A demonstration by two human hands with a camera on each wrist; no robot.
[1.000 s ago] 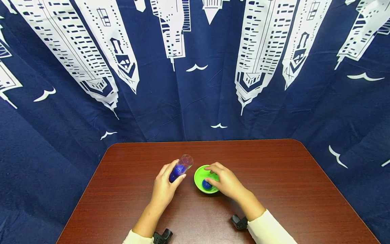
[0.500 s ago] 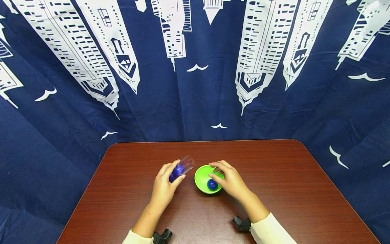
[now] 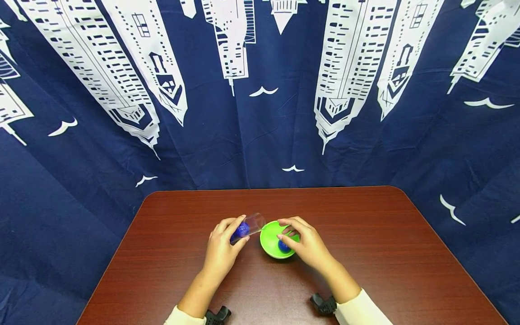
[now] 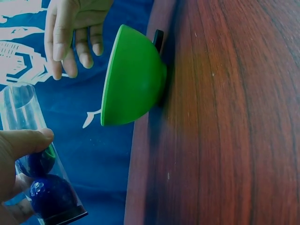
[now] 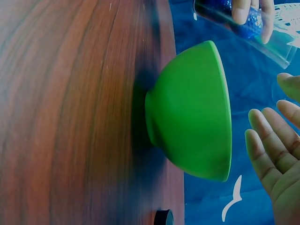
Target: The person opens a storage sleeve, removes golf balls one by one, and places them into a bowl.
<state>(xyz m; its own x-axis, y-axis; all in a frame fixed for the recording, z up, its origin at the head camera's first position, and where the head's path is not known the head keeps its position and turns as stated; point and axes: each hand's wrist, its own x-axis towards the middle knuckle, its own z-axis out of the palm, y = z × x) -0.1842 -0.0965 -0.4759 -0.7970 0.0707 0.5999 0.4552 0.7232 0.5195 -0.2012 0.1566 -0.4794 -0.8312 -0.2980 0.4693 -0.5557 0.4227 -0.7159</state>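
My left hand [image 3: 219, 253] grips a clear cylindrical cup [image 3: 257, 222] above the table, tilted with its mouth towards the bowl. Two textured blue balls [image 4: 52, 194] sit one above the other inside it in the left wrist view. A bright green bowl [image 3: 269, 241] stands upright on the table between the hands, the cup's mouth near its left rim. Another blue ball [image 3: 283, 246] lies in the bowl, partly covered by my right hand [image 3: 310, 246]. In the right wrist view this right hand hovers over the bowl's opening, fingers loosely bent, holding nothing.
The brown wood-grain table [image 3: 365, 239] extends around the bowl, its far edge in front of a dark blue curtain [image 3: 268, 126] with white buildings and birds. A black wrist camera [image 3: 217, 316] is below the left hand, another wrist camera [image 3: 322, 304] below the right.
My left hand has tipped the cup further over and brought its mouth closer to the bowl. The right hand has shifted slightly right, and the ball in the bowl lies further right.
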